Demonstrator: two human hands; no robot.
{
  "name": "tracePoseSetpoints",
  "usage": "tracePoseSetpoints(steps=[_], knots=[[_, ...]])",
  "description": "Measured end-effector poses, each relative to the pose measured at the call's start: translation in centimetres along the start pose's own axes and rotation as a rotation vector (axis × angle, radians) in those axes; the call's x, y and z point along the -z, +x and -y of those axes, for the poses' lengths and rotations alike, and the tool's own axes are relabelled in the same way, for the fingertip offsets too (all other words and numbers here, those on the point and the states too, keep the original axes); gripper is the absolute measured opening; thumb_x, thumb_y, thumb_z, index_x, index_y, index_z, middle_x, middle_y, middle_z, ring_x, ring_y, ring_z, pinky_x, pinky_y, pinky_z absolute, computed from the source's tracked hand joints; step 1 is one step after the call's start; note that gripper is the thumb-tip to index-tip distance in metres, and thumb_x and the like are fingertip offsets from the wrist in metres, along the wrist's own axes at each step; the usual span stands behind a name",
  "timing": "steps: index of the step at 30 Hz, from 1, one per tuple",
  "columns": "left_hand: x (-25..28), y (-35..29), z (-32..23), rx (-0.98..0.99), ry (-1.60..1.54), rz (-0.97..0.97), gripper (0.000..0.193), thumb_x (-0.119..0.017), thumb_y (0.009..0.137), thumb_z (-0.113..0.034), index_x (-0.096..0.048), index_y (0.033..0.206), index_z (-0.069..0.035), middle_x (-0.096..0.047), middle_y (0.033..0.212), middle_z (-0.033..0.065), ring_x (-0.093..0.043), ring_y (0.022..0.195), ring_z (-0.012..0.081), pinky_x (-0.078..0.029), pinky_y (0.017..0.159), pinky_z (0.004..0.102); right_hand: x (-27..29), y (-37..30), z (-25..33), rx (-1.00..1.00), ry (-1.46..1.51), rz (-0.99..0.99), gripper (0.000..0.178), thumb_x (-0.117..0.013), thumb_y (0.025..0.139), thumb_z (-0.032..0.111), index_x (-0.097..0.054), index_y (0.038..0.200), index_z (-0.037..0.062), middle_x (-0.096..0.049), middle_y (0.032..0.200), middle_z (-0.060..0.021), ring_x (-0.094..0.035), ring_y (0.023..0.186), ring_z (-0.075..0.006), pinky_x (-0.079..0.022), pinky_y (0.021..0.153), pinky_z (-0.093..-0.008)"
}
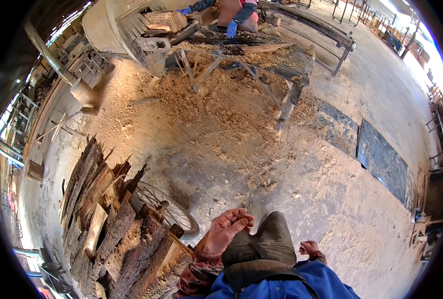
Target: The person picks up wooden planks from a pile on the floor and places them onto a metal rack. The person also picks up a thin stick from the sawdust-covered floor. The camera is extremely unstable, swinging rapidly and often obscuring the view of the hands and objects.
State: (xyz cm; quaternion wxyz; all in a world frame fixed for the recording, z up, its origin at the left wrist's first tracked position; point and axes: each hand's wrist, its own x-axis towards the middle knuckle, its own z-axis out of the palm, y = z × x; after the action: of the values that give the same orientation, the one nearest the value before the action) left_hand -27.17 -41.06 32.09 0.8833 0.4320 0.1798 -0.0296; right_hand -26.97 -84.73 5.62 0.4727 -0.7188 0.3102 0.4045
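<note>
My left hand (228, 230) is held in front of my body, its fingers curled and the thumb against them; nothing shows in it. Low at my right side hangs my right hand (309, 247), small in view, with fingers folded in and no object visible. Closest to the left hand is a load of rough, bark-edged wood slabs (119, 239), piled lengthwise to my left. A spoked wheel (169, 207) sticks out from beside this load, partly hidden by the slabs. Neither hand touches the wood.
Ahead stands a sawdust-covered work table (301, 65), where another person's blue-gloved hand (232, 29) rests. Sawdust (181, 107) is heaped below it. A long metal frame (326, 32) extends behind. Dark flat sheets (380, 157) lie on the floor at right. A post (47, 52) rises at left.
</note>
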Motion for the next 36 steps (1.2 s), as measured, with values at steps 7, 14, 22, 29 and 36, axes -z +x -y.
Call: tracePoseSetpoints(steps=[7, 14, 22, 29, 36], knots=[[-2.2, 7.5, -0.2, -0.073, 0.08, -0.116, 0.022, -0.054, 0.089, -0.005, -0.053, 0.11, 0.002, -0.063, 0.097, 0.0146, -0.063, 0.085, 0.022, -0.052, 0.072, 0.0335, 7.1, 12.6, -2.8, 0.095, -0.429, 0.064, 0.035, -0.07, 0.071, 0.034, -0.07, 0.084, 0.0019, -0.069, 0.077, -0.0074, -0.064, 0.072, -0.0122, -0.051, 0.066, -0.0295], [-4.0, 12.4, 1.2, -0.086, 0.084, -0.441, 0.019, -0.056, 0.088, -0.008, -0.055, 0.103, 0.003, -0.064, 0.094, 0.015, -0.064, 0.081, 0.0206, -0.053, 0.069, 0.0308, 8.9, 16.0, 18.5, 0.016, -0.255, 0.169, 0.023, -0.054, 0.075, 0.018, -0.062, 0.065, -0.001, -0.061, 0.058, -0.0106, -0.059, 0.048, -0.0172, -0.05, 0.048, -0.0312], [-3.1, 18.2, 2.1, -0.075, -0.019, -0.589, 0.017, -0.057, 0.088, -0.01, -0.057, 0.1, 0.002, -0.064, 0.09, 0.0142, -0.065, 0.077, 0.0204, -0.054, 0.067, 0.0306, 5.1, 22.3, 37.2, 0.328, -0.293, 0.22, 0.021, -0.058, 0.077, 0.018, -0.061, 0.072, -0.0019, -0.059, 0.06, -0.0072, -0.059, 0.051, -0.0158, -0.049, 0.046, -0.0287], [3.9, 26.1, 1.1, -0.015, -0.097, -0.645, 0.012, -0.058, 0.086, -0.009, -0.057, 0.093, 0.001, -0.064, 0.086, 0.0129, -0.065, 0.074, 0.0197, -0.054, 0.064, 0.0302, -5.5, 23.3, 46.2, 0.328, -0.312, 0.239, 0.026, -0.061, 0.079, 0.022, -0.062, 0.088, -0.0032, -0.061, 0.069, -0.0078, -0.061, 0.058, -0.0162, -0.051, 0.049, -0.0292], [12.6, 32.7, -4.9, -0.02, -0.133, -0.638, 0.008, -0.058, 0.086, -0.005, -0.053, 0.08, -0.005, -0.063, 0.085, 0.0122, -0.064, 0.074, 0.02, -0.054, 0.061, 0.0307, -11.7, 23.8, 50.4, 0.244, -0.211, 0.248, 0.024, -0.061, 0.081, 0.022, -0.061, 0.088, -0.0011, -0.061, 0.07, -0.0098, -0.063, 0.06, -0.0208, -0.053, 0.051, -0.0332]])
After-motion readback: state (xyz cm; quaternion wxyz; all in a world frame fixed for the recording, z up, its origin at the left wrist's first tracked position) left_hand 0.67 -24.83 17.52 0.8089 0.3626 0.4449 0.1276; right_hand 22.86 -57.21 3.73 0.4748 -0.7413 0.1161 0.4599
